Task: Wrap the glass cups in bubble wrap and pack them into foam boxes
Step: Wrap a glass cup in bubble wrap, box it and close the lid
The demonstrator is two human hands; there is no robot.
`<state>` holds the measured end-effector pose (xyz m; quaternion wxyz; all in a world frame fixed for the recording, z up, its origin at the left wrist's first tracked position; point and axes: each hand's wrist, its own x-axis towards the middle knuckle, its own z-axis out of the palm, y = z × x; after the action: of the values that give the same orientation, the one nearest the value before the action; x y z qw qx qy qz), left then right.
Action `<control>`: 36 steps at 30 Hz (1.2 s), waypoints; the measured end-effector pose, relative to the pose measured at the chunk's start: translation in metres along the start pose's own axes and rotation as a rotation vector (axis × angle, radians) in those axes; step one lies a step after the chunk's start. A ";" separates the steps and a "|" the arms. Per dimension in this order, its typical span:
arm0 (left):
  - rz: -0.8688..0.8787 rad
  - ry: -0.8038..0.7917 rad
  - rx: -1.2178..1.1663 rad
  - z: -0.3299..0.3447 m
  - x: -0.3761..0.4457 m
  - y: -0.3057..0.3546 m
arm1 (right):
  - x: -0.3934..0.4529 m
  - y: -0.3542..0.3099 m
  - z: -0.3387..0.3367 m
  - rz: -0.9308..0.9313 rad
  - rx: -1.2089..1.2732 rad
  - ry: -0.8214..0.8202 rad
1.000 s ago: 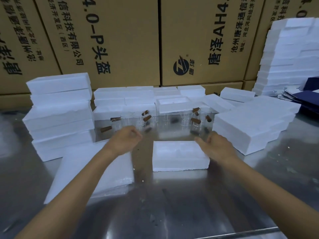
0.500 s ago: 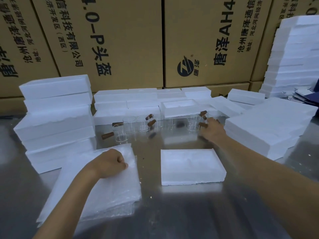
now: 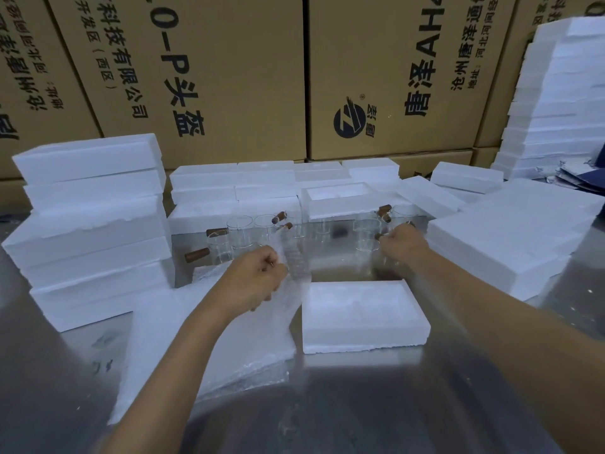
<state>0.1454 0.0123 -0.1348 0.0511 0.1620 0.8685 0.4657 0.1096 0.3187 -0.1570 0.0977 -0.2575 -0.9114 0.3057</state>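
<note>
My left hand (image 3: 258, 276) pinches a sheet of bubble wrap (image 3: 291, 257) and holds it lifted off the stack of bubble wrap sheets (image 3: 183, 348) lying on the steel table. My right hand (image 3: 404, 245) grips the brown handle of a clear glass cup (image 3: 368, 240) at the right end of the row. More glass cups with brown handles (image 3: 240, 231) stand in a line further back. A white foam box (image 3: 360, 314) lies between my forearms, its shallow recesses facing up.
Stacked foam boxes stand at the left (image 3: 88, 217), along the back (image 3: 235, 188) and at the right (image 3: 510, 237). A tall foam pile (image 3: 556, 103) rises at far right. Printed cardboard cartons (image 3: 203, 77) form a wall behind the metal table (image 3: 327, 404).
My left hand has risen from the bubble wrap stack with one sheet, moving toward the cups. My right hand has closed on a cup's handle and drawn it slightly nearer.
</note>
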 end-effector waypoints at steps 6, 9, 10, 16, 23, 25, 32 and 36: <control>-0.025 0.116 -0.266 -0.003 -0.007 0.016 | -0.067 -0.013 -0.046 -0.118 0.578 -0.181; -0.043 0.091 -0.338 0.000 -0.009 0.022 | -0.105 -0.015 -0.057 -0.268 0.913 -0.498; -0.040 0.093 -0.359 0.001 -0.009 0.024 | -0.117 -0.015 -0.058 -0.312 0.933 -0.587; 0.002 0.200 -0.332 0.006 -0.014 0.036 | -0.155 -0.014 -0.058 -0.422 0.486 -0.480; 0.080 0.035 -0.393 0.008 -0.025 0.056 | -0.164 -0.021 -0.056 -0.334 0.252 -0.257; 0.101 -0.018 -0.351 0.012 -0.029 0.062 | -0.165 -0.026 -0.054 -0.262 0.335 -0.199; 0.259 -0.154 -0.373 0.004 -0.046 0.076 | -0.172 -0.029 -0.062 -0.001 1.053 -0.527; 0.437 0.476 -0.151 -0.022 -0.038 0.072 | -0.174 -0.023 -0.061 -0.028 1.092 -0.572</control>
<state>0.1926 0.0194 -0.0656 -0.2426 0.2269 0.7636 0.5536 0.2685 0.2414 -0.0979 -0.0289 -0.0659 -0.6165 0.7840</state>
